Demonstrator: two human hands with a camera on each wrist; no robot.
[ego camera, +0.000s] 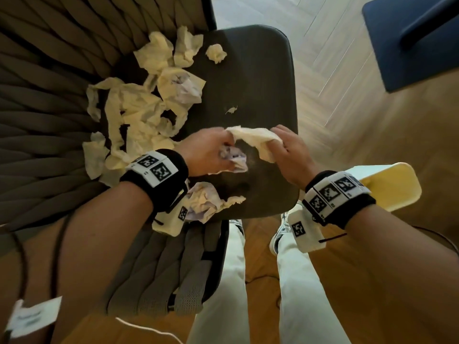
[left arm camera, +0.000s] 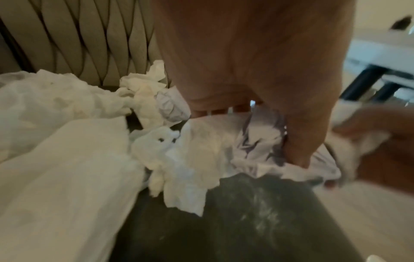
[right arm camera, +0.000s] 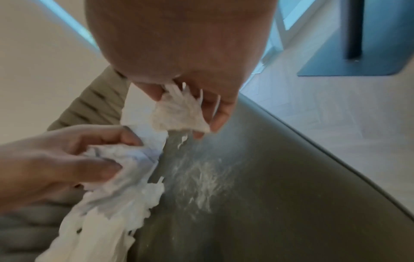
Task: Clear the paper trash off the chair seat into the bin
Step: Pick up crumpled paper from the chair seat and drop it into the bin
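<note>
Crumpled tissues and paper lie heaped on the dark chair seat against its woven back. My left hand grips a crumpled printed paper wad just above the seat. A white tissue stretches between both hands. My right hand pinches its right end, and the left hand's fingers hold the other end together with the wad. Another crumpled wad sits at the seat's near edge. A small ball lies apart at the far side.
A pale yellow bin stands on the wooden floor right of the chair, by my right wrist. A blue chair is at the far right. A tiny paper scrap and white dust mark the seat. My legs stand before the chair.
</note>
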